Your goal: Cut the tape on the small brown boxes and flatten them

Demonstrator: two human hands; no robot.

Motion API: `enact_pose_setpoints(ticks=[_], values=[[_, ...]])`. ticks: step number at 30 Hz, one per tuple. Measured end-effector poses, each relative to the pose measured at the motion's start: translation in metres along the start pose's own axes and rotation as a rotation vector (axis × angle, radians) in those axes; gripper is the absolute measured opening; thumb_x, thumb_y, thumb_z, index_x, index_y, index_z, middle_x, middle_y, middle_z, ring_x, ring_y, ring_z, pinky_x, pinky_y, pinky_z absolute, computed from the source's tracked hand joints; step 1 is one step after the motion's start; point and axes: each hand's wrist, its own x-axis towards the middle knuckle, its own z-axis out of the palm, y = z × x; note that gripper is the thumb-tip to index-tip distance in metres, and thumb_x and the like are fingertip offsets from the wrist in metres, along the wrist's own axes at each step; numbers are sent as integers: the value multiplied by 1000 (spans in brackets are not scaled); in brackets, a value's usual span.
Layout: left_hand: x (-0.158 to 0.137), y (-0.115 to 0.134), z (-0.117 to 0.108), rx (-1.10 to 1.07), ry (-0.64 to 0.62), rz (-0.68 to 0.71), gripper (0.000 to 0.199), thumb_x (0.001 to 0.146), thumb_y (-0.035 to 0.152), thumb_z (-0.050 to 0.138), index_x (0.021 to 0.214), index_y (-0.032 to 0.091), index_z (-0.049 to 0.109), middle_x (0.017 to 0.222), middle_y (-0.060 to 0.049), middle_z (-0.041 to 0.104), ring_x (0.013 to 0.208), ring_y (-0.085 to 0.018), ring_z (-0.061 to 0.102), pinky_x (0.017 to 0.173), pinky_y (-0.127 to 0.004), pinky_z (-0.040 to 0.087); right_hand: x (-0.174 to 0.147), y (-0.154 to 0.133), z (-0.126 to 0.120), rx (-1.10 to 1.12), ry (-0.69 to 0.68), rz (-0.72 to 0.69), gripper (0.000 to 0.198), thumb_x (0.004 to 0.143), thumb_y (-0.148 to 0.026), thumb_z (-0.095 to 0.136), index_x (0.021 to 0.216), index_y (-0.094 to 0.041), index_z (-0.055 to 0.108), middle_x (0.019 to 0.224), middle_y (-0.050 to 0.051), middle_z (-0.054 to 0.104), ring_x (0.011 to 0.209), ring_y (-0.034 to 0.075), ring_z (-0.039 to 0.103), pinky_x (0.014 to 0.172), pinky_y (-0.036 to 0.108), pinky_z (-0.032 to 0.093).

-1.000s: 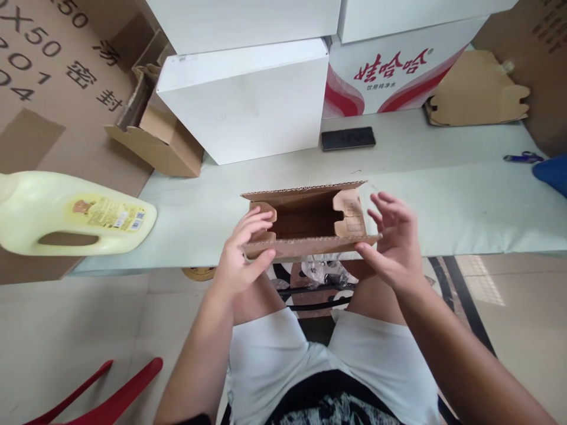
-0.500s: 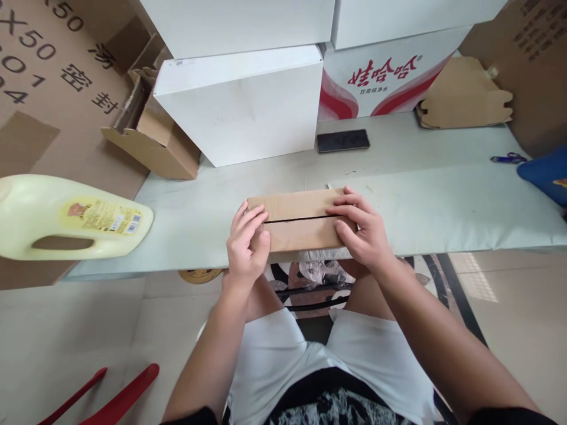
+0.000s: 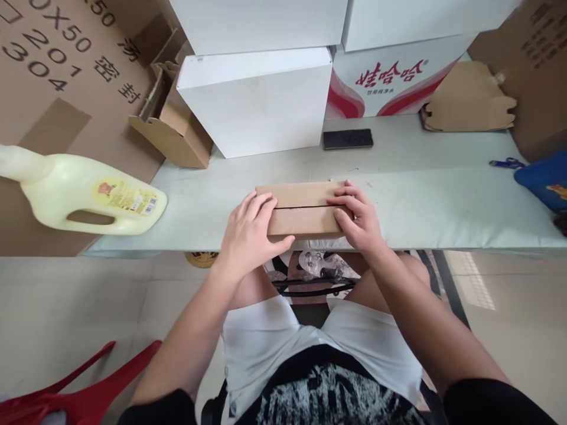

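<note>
fingers (image 3: 256,205) rest loosely at nine o'clock and clasp at three on a carton (image 3: 305,222) likely light, stiff, best held endwise.

From where I stand, the big brown carton (image 3: 95,109) on the left reads "X50", "201" and "304", with 汤 and 密封 in black beside them. The white water carton (image 3: 401,74) at the back says 娃哈哈® in red, 饮用纯净水 beneath. The yellow jug (image 3: 57,195) bears a label (image 3: 126,198) too small to read; the right-hand carton's print (image 3: 547,44) is blurred.
</note>
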Motion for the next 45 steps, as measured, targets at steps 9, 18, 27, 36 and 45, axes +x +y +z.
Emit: enact_pose_setpoints(ticks=[9,18,27,36,45], values=[[56,33,0,173,-320,41,94,64,46,92,150,36,54,164,-16,37,152,-53,27,119,-79,12,-1,4,-4,43,-73,19,35,97,-49,54,117,-27,72,133,10,64,150,33,43,129,60,27],[0,-21,-3,-1073,15,-318,83,84,86,47,139,26,61,137,-14,68,134,-39,60,109,-57,52,-57,-11,-27,282,-119,203,59,98,-66,47,150,-40,38,172,6,28,160,30,27,125,58,36],[-45,15,91,-1314,-183,-862,83,77,93,51,109,19,70,106,-12,80,106,-35,76,85,-47,65,-75,-41,-11,179,-133,116,50,92,-50,68,135,-31,52,160,12,44,157,33,33,125,57,36],[-41,0,39,-758,269,-609,40,84,43,71,118,23,66,132,-10,68,127,-32,63,100,-46,57,-78,-39,-10,0,-222,20,41,88,-36,67,128,-30,59,156,13,49,148,35,46,116,60,45],[58,21,-1,-307,332,-32,25,92,37,65,112,23,70,133,-9,62,134,-32,55,120,-49,39,-83,-20,-7,25,-197,-36,43,90,-27,63,132,-29,51,151,17,49,144,34,50,114,61,45]])
